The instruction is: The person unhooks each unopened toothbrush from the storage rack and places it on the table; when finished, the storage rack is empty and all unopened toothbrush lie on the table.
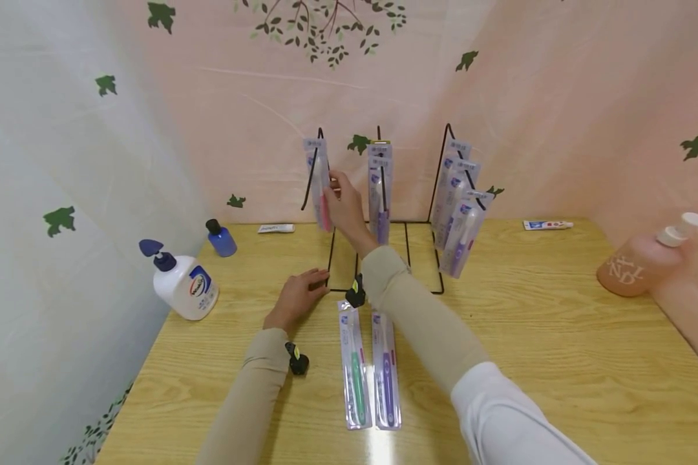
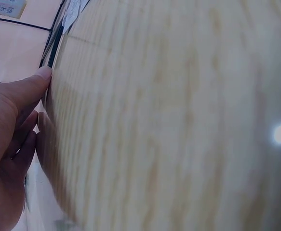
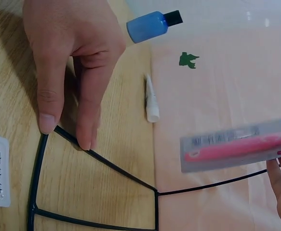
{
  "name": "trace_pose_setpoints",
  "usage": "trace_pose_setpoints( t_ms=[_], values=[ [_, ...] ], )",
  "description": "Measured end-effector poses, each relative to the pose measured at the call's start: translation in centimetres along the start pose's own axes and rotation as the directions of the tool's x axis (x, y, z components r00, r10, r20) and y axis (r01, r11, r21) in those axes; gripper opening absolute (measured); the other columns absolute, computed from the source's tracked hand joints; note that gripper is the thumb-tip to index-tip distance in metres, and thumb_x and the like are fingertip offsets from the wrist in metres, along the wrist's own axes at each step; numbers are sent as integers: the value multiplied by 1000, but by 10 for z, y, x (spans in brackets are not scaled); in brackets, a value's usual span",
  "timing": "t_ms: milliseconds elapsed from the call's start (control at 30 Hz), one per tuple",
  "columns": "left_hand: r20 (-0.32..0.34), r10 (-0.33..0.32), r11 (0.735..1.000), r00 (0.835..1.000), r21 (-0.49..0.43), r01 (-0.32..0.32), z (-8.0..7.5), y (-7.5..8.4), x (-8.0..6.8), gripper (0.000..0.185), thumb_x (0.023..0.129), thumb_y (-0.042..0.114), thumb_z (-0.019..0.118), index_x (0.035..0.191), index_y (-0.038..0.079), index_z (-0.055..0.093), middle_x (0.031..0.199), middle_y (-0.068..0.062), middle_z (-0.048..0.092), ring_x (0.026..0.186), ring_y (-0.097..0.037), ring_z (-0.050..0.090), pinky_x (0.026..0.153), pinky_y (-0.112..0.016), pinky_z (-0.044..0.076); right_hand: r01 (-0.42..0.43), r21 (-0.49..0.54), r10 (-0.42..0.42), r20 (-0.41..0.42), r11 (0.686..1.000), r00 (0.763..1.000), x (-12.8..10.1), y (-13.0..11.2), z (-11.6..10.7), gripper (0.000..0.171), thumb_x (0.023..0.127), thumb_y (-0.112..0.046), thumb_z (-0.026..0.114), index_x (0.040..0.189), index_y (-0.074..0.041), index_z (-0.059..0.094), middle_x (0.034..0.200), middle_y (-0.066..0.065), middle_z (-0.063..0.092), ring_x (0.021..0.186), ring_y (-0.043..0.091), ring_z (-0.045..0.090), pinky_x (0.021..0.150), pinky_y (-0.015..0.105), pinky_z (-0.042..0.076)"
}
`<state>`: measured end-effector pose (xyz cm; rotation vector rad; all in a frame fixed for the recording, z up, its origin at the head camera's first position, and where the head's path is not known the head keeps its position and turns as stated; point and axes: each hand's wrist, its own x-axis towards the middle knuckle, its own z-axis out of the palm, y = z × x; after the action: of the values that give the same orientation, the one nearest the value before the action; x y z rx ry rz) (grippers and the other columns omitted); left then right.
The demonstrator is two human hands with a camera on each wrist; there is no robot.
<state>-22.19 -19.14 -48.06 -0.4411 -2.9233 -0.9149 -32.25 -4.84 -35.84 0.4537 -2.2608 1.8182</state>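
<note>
A pale wooden tabletop [image 1: 558, 349] sits in a corner hung with pink and white leaf-print sheets. A black wire rack [image 1: 384, 258] stands mid-table. The left hand [image 1: 296, 298], fingers straight, presses the rack's base. The right hand [image 1: 344, 210] pinches a pink toothbrush pack [image 1: 322, 187] at the rack's left hook. Two more packs [image 1: 369, 368] lie in front; soap bottles stand at either side.
</note>
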Motion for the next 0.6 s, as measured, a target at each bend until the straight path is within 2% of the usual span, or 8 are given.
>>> trace_pose_setpoints(
  t_ms=[333, 500, 600],
  values=[
    [-2, 15, 1000, 1000, -1, -15, 2, -1, 3, 40, 91, 24, 66, 128, 8, 62, 135, -12, 57, 128, -31, 51, 110, -45, 38, 84, 13, -84, -21, 996, 996, -16, -1, -11, 29, 100, -17, 49, 129, -16, 53, 103, 9, 64, 84, 18, 61, 72, 27, 53],
    [7, -2, 1000, 1000, -9, 2, 1, -1, 1, 40, 91, 24, 66, 129, 9, 62, 136, -11, 56, 129, -30, 50, 109, -45, 39, 97, 22, -97, -23, 995, 995, -26, -5, -20, 29, 98, -14, 54, 127, -13, 55, 98, 11, 66, 81, 19, 62, 71, 26, 53],
    [10, -5, 1000, 1000, -10, 5, 2, -3, 1, 40, 91, 23, 66, 129, 9, 62, 137, -12, 55, 129, -32, 50, 109, -47, 39, 96, 27, -96, 3, 995, 995, -35, -8, -25, 31, 97, -11, 56, 127, -11, 56, 96, 13, 67, 78, 21, 63, 67, 26, 53]
  ],
)
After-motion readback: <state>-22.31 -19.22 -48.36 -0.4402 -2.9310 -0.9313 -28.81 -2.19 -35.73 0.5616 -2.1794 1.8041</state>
